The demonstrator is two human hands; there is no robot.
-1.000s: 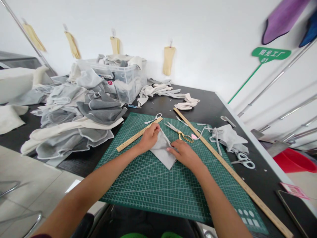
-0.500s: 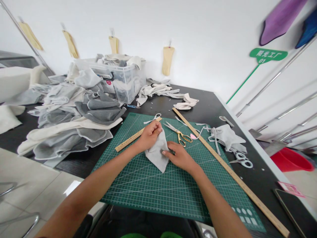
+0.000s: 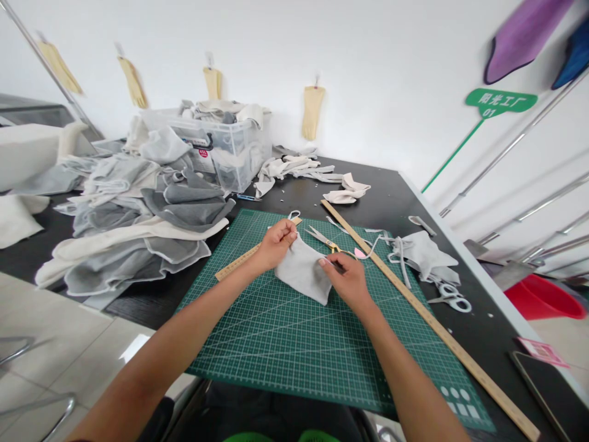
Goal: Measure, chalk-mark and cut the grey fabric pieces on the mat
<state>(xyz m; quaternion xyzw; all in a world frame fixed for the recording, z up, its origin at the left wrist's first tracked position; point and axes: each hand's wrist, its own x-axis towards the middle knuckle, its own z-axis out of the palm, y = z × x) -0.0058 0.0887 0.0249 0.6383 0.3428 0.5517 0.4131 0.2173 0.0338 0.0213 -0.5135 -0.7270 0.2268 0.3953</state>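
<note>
A small light-grey piece of fabric (image 3: 304,270) hangs stretched between my two hands, above the green cutting mat (image 3: 285,350). My left hand (image 3: 278,240) pinches its upper left corner. At the upper right corner, my right hand (image 3: 346,277) grips the edge between thumb and fingers. Just behind the cloth lie gold-handled scissors (image 3: 322,237), their handles partly hidden by my right hand. A short wooden ruler (image 3: 237,261) passes beneath my left hand, with a thin looped fabric strip (image 3: 294,215) at its far end.
A long wooden ruler (image 3: 427,316) crosses the mat's right side. Beyond it are white-handled scissors (image 3: 453,299), grey scraps (image 3: 426,253) and a phone (image 3: 547,393). Heaped cloth (image 3: 138,202) covers the left, before a clear plastic bin (image 3: 237,159). More scraps (image 3: 294,169) lie at the back.
My right hand has moved right and up and taken the fabric's other corner. The cloth, which hung from my left hand, is now spread out sideways between both hands.
</note>
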